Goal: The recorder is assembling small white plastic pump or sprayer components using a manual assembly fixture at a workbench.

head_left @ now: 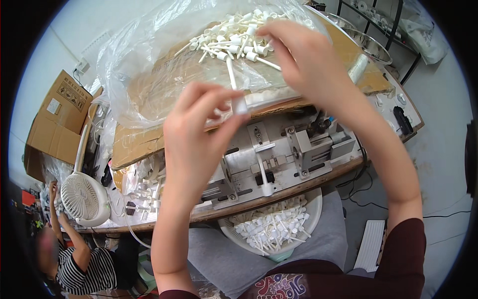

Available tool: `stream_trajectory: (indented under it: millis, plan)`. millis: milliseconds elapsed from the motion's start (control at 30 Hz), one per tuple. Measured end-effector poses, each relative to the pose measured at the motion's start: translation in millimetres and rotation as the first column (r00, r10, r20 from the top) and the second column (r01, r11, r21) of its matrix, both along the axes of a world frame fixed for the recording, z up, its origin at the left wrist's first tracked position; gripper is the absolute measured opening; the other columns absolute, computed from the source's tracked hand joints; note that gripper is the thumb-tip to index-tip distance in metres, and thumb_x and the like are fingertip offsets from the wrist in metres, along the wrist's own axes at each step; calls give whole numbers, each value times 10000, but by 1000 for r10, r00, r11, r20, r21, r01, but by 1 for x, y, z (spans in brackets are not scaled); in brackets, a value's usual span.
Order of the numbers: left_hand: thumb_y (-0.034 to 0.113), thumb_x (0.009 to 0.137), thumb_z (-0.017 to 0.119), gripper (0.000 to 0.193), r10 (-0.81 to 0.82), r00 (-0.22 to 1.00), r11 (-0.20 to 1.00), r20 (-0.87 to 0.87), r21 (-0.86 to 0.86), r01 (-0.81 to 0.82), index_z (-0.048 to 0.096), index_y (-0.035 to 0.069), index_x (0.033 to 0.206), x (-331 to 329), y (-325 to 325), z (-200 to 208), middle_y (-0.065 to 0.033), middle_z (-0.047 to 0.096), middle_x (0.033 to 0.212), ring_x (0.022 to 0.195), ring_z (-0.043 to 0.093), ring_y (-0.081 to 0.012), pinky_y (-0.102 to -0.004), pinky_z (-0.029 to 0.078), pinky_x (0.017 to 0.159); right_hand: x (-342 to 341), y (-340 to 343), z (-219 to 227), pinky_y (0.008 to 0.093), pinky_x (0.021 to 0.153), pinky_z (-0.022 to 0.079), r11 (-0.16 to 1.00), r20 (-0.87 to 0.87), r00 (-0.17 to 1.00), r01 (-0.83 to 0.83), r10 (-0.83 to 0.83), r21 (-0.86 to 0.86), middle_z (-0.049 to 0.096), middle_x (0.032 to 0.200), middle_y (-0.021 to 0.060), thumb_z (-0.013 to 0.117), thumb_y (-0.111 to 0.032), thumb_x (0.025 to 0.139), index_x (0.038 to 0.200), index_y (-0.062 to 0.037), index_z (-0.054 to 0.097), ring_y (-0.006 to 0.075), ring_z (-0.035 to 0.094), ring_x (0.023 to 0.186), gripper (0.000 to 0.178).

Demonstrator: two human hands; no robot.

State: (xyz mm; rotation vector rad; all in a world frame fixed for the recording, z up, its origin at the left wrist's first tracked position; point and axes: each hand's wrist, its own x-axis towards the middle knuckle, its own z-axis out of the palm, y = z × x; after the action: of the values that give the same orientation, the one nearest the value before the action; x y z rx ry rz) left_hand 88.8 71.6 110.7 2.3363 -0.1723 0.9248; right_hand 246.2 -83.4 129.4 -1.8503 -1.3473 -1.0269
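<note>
My left hand (191,127) is raised over the near edge of the cardboard, its thumb and fingers closed on a white plastic stick (231,72) with a cup-like end. Motion blurs the fingertips. Beyond it, my right hand (311,62) reaches to the right side of a heap of similar white plastic sticks (234,37). Its fingers are curled at the heap, slightly blurred; whether they grip a piece cannot be made out. Below my hands stands a metal fixture (271,149) with blocks on both sides. Another white stick (263,174) lies at its middle.
A clear plastic bag (134,70) spreads over the cardboard (132,144). On my lap rests a tub (316,209) full of white pieces. A white fan (84,199) stands left, near a cardboard box (57,117) and another person (84,261). Metal bowls (368,45) sit at the far right.
</note>
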Motion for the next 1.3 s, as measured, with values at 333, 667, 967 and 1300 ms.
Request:
stream_trajectory:
  millis: [333,667,967,1300]
  plan:
    - [19,744,782,300,-105,993,987,-51,114,110,714,26,1036,-85,-22,-51,-111,668,1114,774,664,-205,-315,541,665,217,73,10,456,1074,405,754,-325,856,109,-403,-648,541,1412,202,386,-464,1033,1394,-32,519,363,503,1309,578]
    - [28,720,797,326,-142,982,990,-128,5,144,728,33,1039,-109,-23,-72,-109,686,1100,790,683,-212,-311,552,661,185,-20,23,536,1111,356,702,-566,548,56,-615,-710,402,1512,266,409,-772,897,1493,8,366,414,415,1387,983]
    - [12,703,827,322,-158,979,987,-126,-39,154,750,43,1014,-111,-31,-83,-116,685,1096,787,690,-178,-284,565,653,118,28,-7,445,838,549,847,-717,474,135,-511,-514,548,1296,258,591,-726,830,1385,48,438,325,667,921,964]
    - [27,710,825,328,-53,991,998,-122,-44,48,737,30,1026,-103,-37,-94,-124,689,1125,822,681,-206,-303,561,701,44,23,8,360,836,527,847,-599,701,15,-388,-531,614,1175,150,621,-348,923,1252,-40,589,251,643,992,452]
